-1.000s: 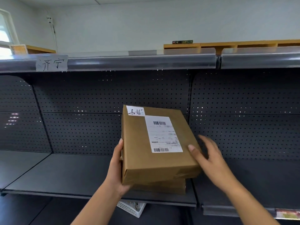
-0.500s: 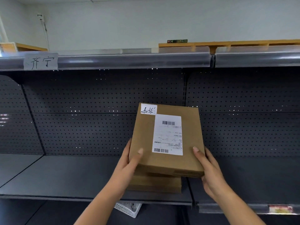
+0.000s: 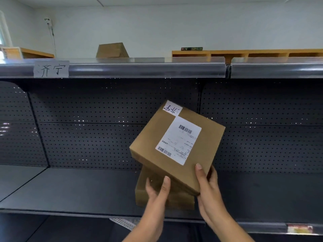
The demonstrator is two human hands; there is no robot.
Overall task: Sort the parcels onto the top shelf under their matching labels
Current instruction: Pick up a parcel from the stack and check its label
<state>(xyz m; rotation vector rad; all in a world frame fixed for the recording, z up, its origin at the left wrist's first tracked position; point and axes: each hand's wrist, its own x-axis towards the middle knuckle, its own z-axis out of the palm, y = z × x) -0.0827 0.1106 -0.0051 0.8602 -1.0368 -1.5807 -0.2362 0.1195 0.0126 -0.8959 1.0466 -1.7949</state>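
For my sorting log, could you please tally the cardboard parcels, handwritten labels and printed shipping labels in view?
Cardboard parcels: 3 (held parcel, parcel beneath it, parcel on top shelf)
Handwritten labels: 2 (shelf label, parcel tag)
Printed shipping labels: 1
Total: 6

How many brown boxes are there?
3. One parcel is held tilted in both hands, one box lies on the middle shelf beneath it, and one box sits on the top shelf. More may be hidden.

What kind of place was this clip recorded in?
Probably a parcel sorting or storage room: metal shelving with pegboard backs, a handwritten destination label on the shelf edge, and cardboard parcels with barcoded shipping labels.
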